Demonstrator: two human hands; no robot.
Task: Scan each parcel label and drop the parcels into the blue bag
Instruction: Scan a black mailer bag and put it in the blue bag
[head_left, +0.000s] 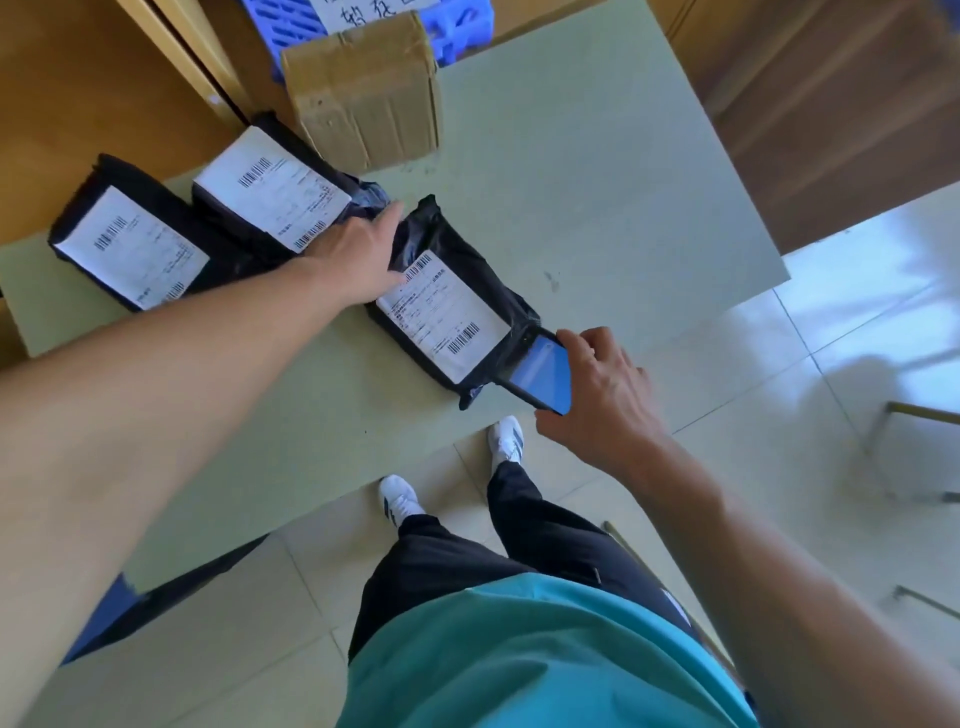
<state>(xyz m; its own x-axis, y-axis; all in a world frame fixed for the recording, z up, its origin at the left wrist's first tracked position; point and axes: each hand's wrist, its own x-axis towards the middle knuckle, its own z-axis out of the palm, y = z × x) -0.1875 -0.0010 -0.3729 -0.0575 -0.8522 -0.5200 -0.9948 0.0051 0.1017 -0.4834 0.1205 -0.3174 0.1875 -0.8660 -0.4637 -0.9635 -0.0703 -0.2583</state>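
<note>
The parcel (457, 244) in hand lies on the table (571, 182) near its front edge, label (441, 317) up, with one barcode at the label's 5 o'clock corner. The scanner (540, 374) hangs just off that corner, its screen lit blue.

To scan well, I judge the scanner's window should face one barcode squarely. The black wrap should be held flat so no crease or glare crosses the bars. The parcel should not slide until the read is confirmed.

The left hand (358, 254) rests on the parcel's 10 o'clock side, fingers straight and together on the wrap, thumb at the label's edge. Its arm reaches in long from 8 o'clock. The right hand (602, 395) grips the scanner from 4 o'clock, fingers curled over the far edge and thumb at the near one.

Out at 10 o'clock lie a second parcel (270, 187), just beside the left hand, and a third parcel (130, 244), both labels up. A box (363, 98) stands at 12 o'clock with a crate (457, 26) behind it. A blue shape (98, 618) under the table at 7 o'clock may be the bag; I cannot tell.
</note>
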